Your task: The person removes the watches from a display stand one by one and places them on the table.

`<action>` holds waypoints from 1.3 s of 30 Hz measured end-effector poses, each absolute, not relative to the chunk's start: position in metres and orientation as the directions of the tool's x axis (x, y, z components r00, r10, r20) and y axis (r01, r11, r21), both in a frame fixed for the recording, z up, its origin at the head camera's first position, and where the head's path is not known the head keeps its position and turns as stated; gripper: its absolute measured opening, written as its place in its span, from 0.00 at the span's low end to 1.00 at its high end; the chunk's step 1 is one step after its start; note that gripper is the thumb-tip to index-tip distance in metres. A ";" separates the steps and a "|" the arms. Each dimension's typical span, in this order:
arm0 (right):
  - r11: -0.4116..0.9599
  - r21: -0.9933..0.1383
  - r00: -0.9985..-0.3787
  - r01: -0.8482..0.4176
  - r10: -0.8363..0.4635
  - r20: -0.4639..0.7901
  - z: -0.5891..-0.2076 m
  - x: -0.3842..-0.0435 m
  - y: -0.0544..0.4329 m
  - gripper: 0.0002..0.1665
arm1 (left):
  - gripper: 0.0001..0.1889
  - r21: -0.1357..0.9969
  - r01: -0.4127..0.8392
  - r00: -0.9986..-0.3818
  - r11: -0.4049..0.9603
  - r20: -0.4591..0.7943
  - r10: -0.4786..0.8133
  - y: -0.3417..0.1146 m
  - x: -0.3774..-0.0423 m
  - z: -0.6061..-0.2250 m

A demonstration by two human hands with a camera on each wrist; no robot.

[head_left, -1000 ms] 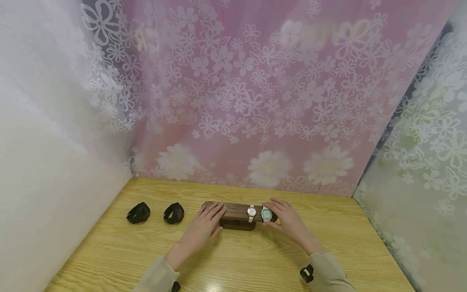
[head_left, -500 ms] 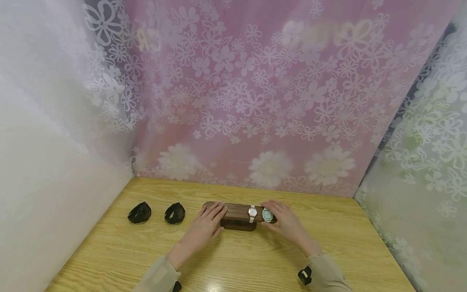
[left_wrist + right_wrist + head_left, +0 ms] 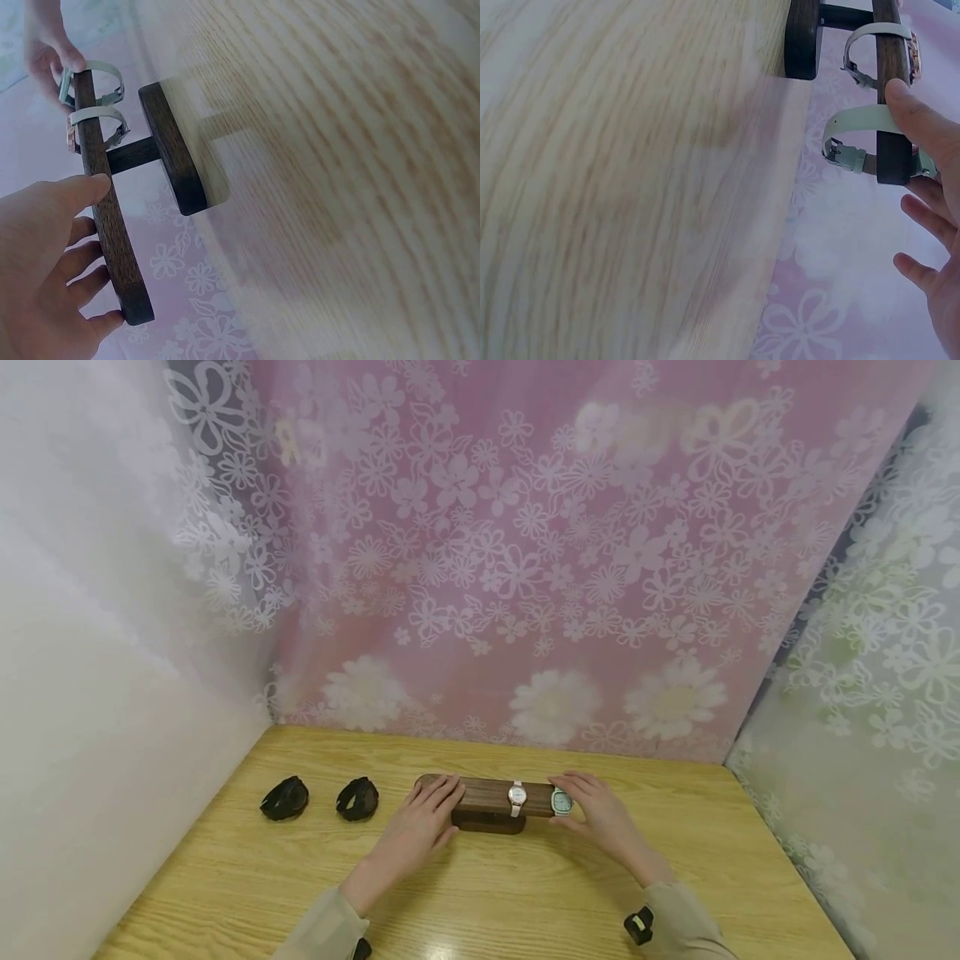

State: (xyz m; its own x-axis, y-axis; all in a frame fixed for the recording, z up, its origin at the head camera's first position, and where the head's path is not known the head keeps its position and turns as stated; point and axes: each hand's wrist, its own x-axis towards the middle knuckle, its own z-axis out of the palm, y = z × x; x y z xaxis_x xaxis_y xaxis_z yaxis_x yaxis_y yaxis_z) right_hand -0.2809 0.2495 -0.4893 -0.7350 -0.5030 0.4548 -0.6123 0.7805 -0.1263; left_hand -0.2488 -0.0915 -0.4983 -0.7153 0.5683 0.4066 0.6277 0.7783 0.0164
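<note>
A dark wooden watch stand (image 3: 487, 795), a long bar on a post and base, stands on the table. My left hand (image 3: 414, 828) grips the bar's left part, thumb on the near side and fingers over the top. Around the bar's right end loops a mint-green watch (image 3: 562, 802) with a squarish face. My right hand (image 3: 603, 820) pinches this watch between thumb and fingers; in the right wrist view its buckled strap (image 3: 859, 118) hangs loosely below the bar. A smaller watch (image 3: 517, 797) with a round face and pale strap sits further left on the bar.
Two black strap-like looped items (image 3: 284, 798) lie at the left on the wooden table (image 3: 480, 893). A pink floral curtain (image 3: 480, 568) hangs behind the table's back edge, with pale sheets on both sides.
My right hand has shifted right, and the mint-green watch has slid with it toward the bar's right end. My left hand and the round watch have stayed in place.
</note>
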 end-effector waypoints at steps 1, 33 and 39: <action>0.778 -0.124 -0.730 -0.615 -0.504 0.462 -0.489 -0.281 0.252 0.42 | 0.32 0.017 0.629 -0.715 0.778 0.407 0.569 -0.091 -0.249 -0.498; 0.848 0.047 -0.714 -0.527 -0.473 0.517 -0.478 -0.268 0.325 0.40 | 0.33 0.033 0.630 -0.720 0.776 0.401 0.567 -0.092 -0.251 -0.502; 0.864 0.080 -0.727 -0.497 -0.465 0.505 -0.480 -0.267 0.342 0.40 | 0.33 0.022 0.628 -0.716 0.778 0.406 0.567 -0.092 -0.251 -0.502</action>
State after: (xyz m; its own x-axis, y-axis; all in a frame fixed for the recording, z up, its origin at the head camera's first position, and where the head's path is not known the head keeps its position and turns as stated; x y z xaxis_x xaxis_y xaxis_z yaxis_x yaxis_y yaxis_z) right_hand -0.2669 0.3419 -0.4804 -0.7273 -0.4651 0.5047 -0.4969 0.8641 0.0802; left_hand -0.2511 -0.0919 -0.5022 -0.7163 0.5672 0.4064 0.6284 0.7776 0.0223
